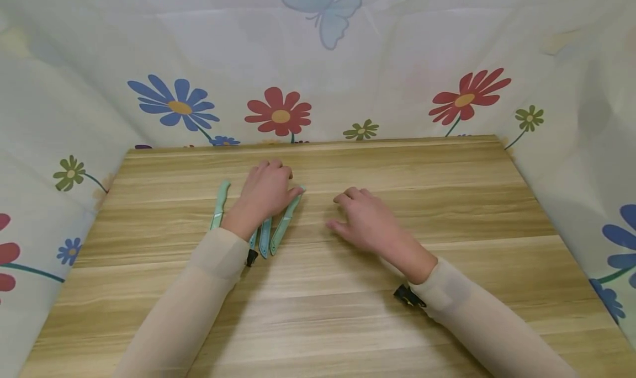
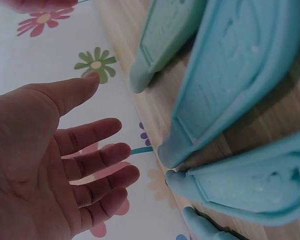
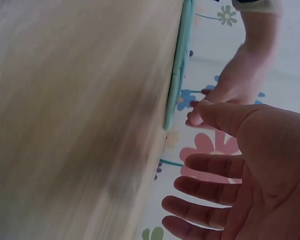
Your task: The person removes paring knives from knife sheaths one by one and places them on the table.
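Observation:
Several sheathed knives in green and blue lie side by side on the wooden table. Above them is my left hand (image 1: 266, 190), fingers spread loosely and gripping nothing; its forearm and palm hide parts of the knives. To its left shows a green knife (image 1: 219, 204), and by its thumb another green knife (image 1: 284, 226). Between these are a blue knife (image 1: 265, 239) and a mostly covered one. The left wrist view shows a wide blue sheath (image 2: 230, 80) beyond the fingertips. My right hand (image 1: 365, 218) hovers over the table right of the knives, holding nothing, fingers relaxed.
The wooden table (image 1: 318, 323) reaches back to a white flower-printed curtain (image 1: 397, 52), which also hangs along both sides. Dark wrist-camera mounts (image 1: 409, 296) stick out under the light sleeves.

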Demonstrator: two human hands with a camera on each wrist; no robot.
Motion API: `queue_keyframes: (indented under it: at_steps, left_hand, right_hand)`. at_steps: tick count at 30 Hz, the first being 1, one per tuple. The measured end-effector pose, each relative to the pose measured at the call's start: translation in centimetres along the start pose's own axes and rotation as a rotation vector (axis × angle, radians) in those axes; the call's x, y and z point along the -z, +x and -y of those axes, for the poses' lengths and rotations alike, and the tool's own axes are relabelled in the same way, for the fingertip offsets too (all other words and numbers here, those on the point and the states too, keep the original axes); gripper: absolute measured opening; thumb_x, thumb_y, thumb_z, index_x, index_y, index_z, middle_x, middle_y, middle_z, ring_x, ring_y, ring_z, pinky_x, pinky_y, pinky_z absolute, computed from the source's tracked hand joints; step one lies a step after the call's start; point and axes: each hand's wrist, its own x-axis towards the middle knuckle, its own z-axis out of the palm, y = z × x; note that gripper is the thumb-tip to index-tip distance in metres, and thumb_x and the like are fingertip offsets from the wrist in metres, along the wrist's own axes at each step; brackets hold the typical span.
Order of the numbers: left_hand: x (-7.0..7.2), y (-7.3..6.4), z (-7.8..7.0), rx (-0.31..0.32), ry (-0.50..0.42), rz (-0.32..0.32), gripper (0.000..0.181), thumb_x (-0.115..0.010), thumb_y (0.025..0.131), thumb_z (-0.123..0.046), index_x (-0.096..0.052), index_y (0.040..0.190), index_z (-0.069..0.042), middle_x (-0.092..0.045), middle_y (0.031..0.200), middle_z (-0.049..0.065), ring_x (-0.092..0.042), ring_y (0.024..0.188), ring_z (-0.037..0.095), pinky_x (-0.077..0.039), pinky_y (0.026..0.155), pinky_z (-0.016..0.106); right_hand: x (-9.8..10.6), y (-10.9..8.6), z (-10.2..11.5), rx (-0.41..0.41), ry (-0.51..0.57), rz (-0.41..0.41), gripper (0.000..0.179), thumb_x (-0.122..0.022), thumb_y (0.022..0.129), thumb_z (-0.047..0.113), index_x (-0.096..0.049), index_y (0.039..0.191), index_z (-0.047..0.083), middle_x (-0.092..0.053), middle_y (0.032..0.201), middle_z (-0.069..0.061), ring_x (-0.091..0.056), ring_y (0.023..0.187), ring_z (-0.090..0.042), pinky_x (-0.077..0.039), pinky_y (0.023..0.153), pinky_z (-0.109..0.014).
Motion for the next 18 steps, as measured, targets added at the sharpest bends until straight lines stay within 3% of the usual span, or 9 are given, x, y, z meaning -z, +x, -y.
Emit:
queue_keyframes:
  at_steps: [10, 18]
  left_hand:
    - [-0.7, 0.8, 0.1, -0.003, 0.046, 0.031, 0.040, -0.069, 0.102, -0.049, -0.075, 0.115, -0.012, -0.061, 0.127, 0.012, -0.050, 0.128, 0.040, -0.034, 0.111, 0.063]
    - [-1.0, 1.7, -0.2, -0.004, 0.077, 0.045, 0.040, -0.071, 0.100, -0.051, -0.070, 0.087, -0.014, -0.061, 0.131, 0.014, -0.047, 0.133, 0.042, -0.028, 0.115, 0.064]
  right_hand:
    - [-1.3, 0.6, 1.8, -0.006, -0.077, -0.011, 0.055, -0.070, 0.100, 0.052, -0.071, 0.131, 0.006, -0.066, 0.132, -0.013, -0.060, 0.123, -0.036, -0.057, 0.093, -0.052]
    - [-1.7, 1.2, 3.5, -0.022, -0.091, 0.014, 0.053, -0.068, 0.100, 0.054, -0.072, 0.127, 0.009, -0.066, 0.133, -0.011, -0.059, 0.124, -0.035, -0.057, 0.092, -0.052]
